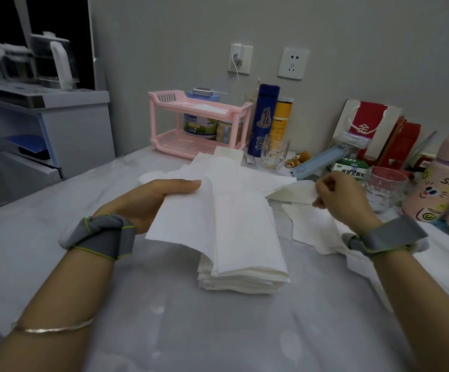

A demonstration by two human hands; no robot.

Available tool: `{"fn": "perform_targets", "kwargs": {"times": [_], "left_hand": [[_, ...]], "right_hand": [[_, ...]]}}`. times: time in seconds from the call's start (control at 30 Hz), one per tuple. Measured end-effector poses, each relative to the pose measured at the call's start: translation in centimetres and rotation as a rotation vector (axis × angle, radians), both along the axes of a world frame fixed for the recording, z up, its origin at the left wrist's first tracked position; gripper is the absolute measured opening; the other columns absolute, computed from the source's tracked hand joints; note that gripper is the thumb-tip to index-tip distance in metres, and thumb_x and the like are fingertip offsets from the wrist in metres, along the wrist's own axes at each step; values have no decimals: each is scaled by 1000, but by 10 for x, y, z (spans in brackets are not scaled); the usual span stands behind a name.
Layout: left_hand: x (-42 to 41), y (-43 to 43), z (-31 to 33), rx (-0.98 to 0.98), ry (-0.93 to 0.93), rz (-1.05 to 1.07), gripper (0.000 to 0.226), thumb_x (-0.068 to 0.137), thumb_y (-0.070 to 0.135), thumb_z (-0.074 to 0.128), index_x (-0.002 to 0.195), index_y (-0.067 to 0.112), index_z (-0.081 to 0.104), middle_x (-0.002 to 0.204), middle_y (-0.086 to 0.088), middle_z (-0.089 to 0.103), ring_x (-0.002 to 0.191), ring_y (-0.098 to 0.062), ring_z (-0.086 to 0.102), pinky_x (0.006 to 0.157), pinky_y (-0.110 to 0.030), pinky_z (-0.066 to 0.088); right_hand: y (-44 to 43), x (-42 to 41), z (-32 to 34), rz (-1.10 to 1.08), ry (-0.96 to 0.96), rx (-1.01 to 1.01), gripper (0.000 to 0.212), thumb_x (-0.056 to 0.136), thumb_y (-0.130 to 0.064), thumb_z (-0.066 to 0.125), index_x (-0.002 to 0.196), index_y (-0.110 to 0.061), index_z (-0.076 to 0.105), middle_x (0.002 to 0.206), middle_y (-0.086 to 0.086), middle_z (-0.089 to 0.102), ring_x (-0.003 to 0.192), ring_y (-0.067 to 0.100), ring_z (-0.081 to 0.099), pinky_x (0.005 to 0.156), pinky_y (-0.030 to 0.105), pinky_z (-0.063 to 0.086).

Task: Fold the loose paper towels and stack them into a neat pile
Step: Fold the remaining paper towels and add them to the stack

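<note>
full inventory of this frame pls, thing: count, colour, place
folded towel pile: 1, white, table centre
held paper towel: 1, white, over pile
loose paper towels: several, white, right of and behind pile
table: 1, pale grey
pink rack: 1, two-tier, back centre
blue bottle: 1, right of rack
yellow tube: 1, beside blue bottle
glass cups: 2, clear, right rear
pink flask: 1, far right
kettles: 2, clear/white, left cabinet
left hand: grips held towel edge
right hand: pinches a loose towel corner

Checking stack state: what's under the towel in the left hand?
The towel held by the left hand drapes over the folded pile on the table. The pile's left top surface is covered, so it cannot be seen.
</note>
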State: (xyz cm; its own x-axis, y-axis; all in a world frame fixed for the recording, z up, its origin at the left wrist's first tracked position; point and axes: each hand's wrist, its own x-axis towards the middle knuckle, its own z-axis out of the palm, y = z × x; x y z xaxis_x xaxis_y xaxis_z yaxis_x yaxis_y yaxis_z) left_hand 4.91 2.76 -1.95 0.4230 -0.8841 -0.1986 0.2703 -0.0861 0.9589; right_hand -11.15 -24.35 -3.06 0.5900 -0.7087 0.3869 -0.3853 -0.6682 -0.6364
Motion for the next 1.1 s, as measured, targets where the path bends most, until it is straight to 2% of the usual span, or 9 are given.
{"fn": "perform_targets", "kwargs": {"times": [0.17,0.37,0.5,0.63,0.7,0.77,0.87,0.93,1.1], "left_hand": [[0,0,0,-5,5,-2,32,69,27,56,97,11,60,69,-10,72,55,-22,69,43,-26,52],[0,1,-3,-36,-15,12,33,71,26,57,100,10,61,74,-9,73,60,-20,70,47,-25,53],[0,0,-3,-42,-23,9,33,71,25,57,101,11,61,74,-8,73,60,-20,70,47,-25,53],[0,1,-3,-41,-28,7,33,71,26,57,100,11,61,75,-8,73,60,-20,70,47,-25,53],[0,1,-3,-39,-26,7,33,71,26,57,101,12,61,75,-9,73,60,-20,70,46,-25,53],[1,2,-3,-29,-15,9,33,71,27,57,101,12,61,75,-10,73,59,-22,70,45,-26,53],[1,1,-2,-24,-10,2,34,71,27,56,101,12,60,75,-10,73,59,-22,70,45,-26,53],[2,2,-1,-17,-9,-6,34,71,27,56,101,12,60,73,-10,73,58,-22,70,45,-26,53],[3,3,0,13,-13,-10,32,70,22,55,99,10,58,65,-9,70,52,-20,68,42,-23,51]], "right_hand": [[1,-8,20,72,-75,101,26,84,4,58,109,-2,57,92,19,63,80,25,64,78,35,54],[5,-20,42,159,12,13,10,89,-13,59,93,-10,67,82,7,65,69,14,57,72,28,50],[11,-23,52,150,-110,10,8,90,-15,57,92,-11,64,82,-3,59,74,11,55,75,23,45],[22,-25,63,145,-424,414,6,90,-12,49,92,-17,53,101,1,53,102,24,53,91,38,44],[27,-28,69,173,-496,616,11,87,-17,48,98,-19,49,96,0,57,91,19,59,76,34,49],[34,-33,75,181,-490,656,7,86,-24,46,86,-20,53,79,-3,58,72,12,60,60,27,47],[44,-39,85,347,-484,791,46,90,-24,40,51,-22,65,59,-6,61,55,8,63,54,20,51],[54,-41,92,521,-463,994,61,93,-24,33,43,-18,67,54,-5,64,48,8,63,48,19,51],[75,-34,97,883,-387,1184,42,83,-23,37,59,-17,71,57,-9,63,53,4,62,55,14,52]]}}
